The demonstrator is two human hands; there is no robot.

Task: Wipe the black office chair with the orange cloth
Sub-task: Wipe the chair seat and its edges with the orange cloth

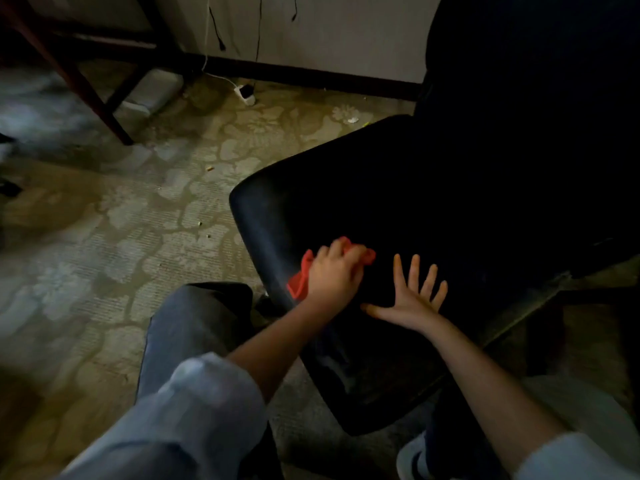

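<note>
The black office chair [398,188] fills the right half of the view, its seat tilted toward me and its tall backrest dark at the upper right. My left hand [334,271] grips the bunched orange cloth [299,280] against the seat near its front left edge. Folds of the cloth stick out past my fingers and below my wrist. My right hand [414,296] lies flat on the seat just to the right, fingers spread and straight, holding nothing.
Patterned carpet [138,237] with small bits of litter covers the floor to the left. A dark wooden table leg [86,88] stands at the upper left. A white charger plug [244,93] with cables lies by the wall. My jeans-clad leg [194,330] is beside the seat.
</note>
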